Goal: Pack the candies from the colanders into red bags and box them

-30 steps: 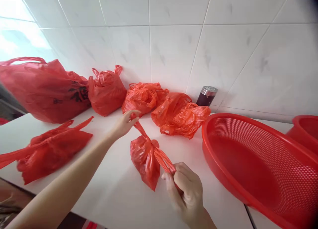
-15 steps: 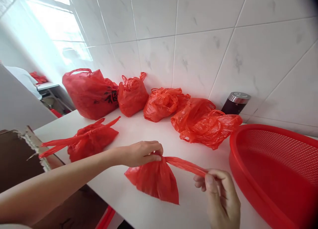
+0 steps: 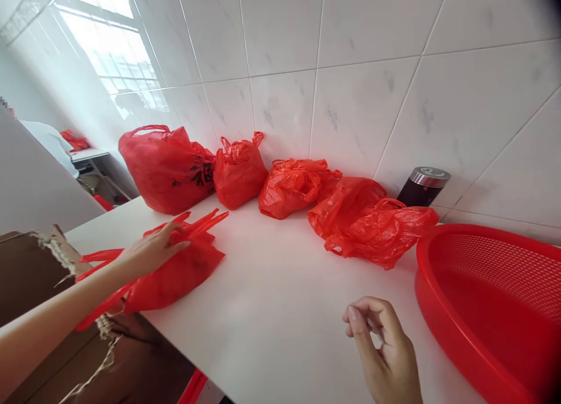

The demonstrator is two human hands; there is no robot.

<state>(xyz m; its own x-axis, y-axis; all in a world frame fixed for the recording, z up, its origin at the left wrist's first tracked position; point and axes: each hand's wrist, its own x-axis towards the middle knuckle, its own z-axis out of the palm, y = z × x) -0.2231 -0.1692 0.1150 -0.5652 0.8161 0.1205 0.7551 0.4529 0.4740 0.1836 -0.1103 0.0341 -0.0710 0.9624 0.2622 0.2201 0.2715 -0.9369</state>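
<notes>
My left hand (image 3: pixel 151 249) is at the left side of the table, its fingers closed around the upper part of a red plastic bag (image 3: pixel 175 278). This bag lies with other red bag material, whose long tied handles (image 3: pixel 103 255) stretch left towards a cardboard box; where one bag ends and the other starts is hard to tell. At the lower right, my right hand (image 3: pixel 385 348) hovers over the white table (image 3: pixel 280 310). Its thumb and fingertips are pinched together, with nothing visible between them.
Along the tiled wall stand a big red bag with black lettering (image 3: pixel 164 170) and several smaller red bags (image 3: pixel 241 179). A dark flask (image 3: pixel 421 187) is behind them. A red mesh basket (image 3: pixel 442 328) fills the right side. The torn cardboard box (image 3: pixel 26 275) is at the left edge.
My left hand has carried the red plastic bag from the table's middle to the bag at the left. My right hand has let go of the bag's stretched end and stays at the right.
</notes>
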